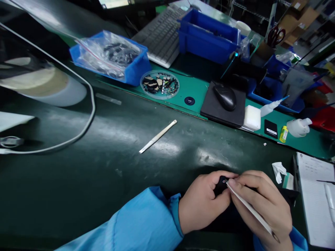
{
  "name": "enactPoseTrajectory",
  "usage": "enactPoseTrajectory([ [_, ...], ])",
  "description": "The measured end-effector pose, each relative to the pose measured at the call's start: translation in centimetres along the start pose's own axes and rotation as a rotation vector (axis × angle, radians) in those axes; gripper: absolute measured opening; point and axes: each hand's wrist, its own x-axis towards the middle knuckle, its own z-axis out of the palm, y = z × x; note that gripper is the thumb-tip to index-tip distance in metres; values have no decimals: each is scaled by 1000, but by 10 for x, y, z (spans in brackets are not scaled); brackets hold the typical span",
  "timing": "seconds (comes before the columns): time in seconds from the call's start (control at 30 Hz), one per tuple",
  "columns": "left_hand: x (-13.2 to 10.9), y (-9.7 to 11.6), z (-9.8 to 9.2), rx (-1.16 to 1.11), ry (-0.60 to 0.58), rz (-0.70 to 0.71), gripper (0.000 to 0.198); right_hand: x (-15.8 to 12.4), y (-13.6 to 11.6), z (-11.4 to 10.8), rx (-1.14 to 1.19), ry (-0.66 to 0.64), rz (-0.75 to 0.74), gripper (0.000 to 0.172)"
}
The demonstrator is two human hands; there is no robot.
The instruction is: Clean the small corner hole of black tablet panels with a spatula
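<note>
My left hand [205,202] is closed around a small black part [221,183], which has a small round reddish spot on its face. Much of that part is hidden by my fingers. Pinched in my right hand [264,198] is a slender whitish stick-like tool [252,211], its tip at the black part and its brownish tail end toward my wrist. Whether the tip touches the part is too small to tell. A cream-coloured flat-ended stick [158,136] lies on the dark green table [78,188], left of and beyond my hands.
Along the far ledge stand a blue bin of bagged parts [110,57], a round dish of small pieces [160,85], a mouse [225,97] and a white bottle [298,127]. A notebook [316,198] lies at the right. A white cable [91,111] loops at the left.
</note>
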Motion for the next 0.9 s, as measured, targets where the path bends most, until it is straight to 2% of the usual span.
enactPoseTrajectory([
  [0.17,-1,0,0,-1,-4,2,29,-2,1,0,8,-9,-9,47],
  [0.63,-1,-1,0,17,-11,-13,30,4,-3,1,-8,-2,-17,36],
  [0.9,0,-1,0,36,-10,-11,31,4,-2,0,-10,-5,-19,38],
])
